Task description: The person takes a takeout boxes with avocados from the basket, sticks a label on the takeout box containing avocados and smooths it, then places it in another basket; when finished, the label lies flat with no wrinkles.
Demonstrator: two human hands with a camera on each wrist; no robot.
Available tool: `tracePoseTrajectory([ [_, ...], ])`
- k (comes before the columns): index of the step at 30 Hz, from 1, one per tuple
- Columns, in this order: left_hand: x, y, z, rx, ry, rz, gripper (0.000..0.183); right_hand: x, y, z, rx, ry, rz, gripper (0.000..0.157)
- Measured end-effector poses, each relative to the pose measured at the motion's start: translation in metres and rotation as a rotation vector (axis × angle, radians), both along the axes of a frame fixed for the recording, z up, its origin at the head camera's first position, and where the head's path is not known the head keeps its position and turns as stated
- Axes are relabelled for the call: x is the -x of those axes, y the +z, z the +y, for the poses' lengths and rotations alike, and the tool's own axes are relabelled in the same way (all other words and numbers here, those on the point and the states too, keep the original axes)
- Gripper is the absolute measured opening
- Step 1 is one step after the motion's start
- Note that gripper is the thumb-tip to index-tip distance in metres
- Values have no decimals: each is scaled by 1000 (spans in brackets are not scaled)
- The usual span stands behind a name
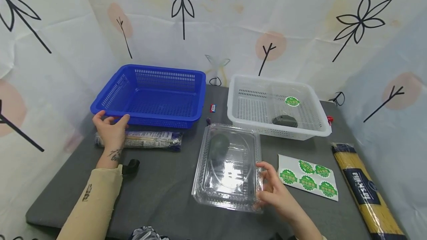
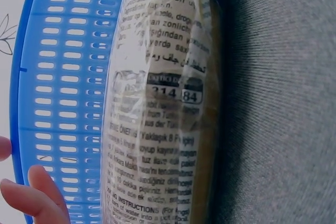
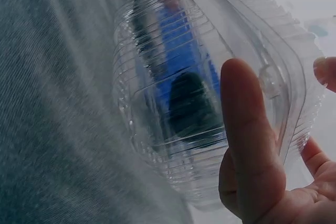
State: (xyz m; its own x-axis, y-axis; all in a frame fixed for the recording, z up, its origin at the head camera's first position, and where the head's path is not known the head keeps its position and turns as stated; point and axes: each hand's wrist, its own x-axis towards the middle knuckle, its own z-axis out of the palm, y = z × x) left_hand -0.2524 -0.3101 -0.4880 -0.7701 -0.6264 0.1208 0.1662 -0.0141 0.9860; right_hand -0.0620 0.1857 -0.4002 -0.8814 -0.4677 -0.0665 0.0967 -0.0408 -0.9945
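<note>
At the left end of the near rim of the blue basket (image 1: 197, 116), my left hand (image 1: 111, 127) grips the edge. In the left wrist view its fingers lie by the slotted wall. Just under that rim lies a printed plastic packet (image 1: 150, 140), which fills the left wrist view (image 2: 157, 108). My right hand (image 1: 275, 192) holds the right edge of a clear plastic clamshell box (image 1: 200, 186), thumb on the near side and fingers beyond the lid edge. A dark green oval thing (image 3: 191, 103) shows through the clear wall.
A white basket (image 1: 320, 123) at the back right holds a clear box with a green round sticker (image 1: 292, 101) and a dark mouse-shaped thing (image 1: 285, 120). A sticker sheet (image 1: 308, 177) and a spaghetti pack (image 1: 361, 188) lie to the right. A small red-blue packet (image 1: 212, 108) lies between the baskets.
</note>
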Motion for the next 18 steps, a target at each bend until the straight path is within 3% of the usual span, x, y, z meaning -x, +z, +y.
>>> tracePoseTrajectory([
  [5, -6, 8, 6, 10, -4, -4, 78, 6, -13, 1, -17, -36, 6, 70],
  [9, -32, 46, 36, 75, 11, -117, 71, 8, -17, 1, -27, -45, 9, 69],
  [12, -58, 74, 68, 163, -26, -160, 63, 9, -18, 1, -24, -50, 3, 69],
  [14, -72, 81, 90, 237, -116, -125, 56, 9, -18, 1, -22, -48, 1, 69],
  [15, -80, 82, 101, 266, -195, -103, 52, 9, -17, 1, -21, -47, 1, 69],
  [18, -101, 77, 135, 304, -505, -78, 46, 9, -17, 1, -20, -44, -4, 70],
])
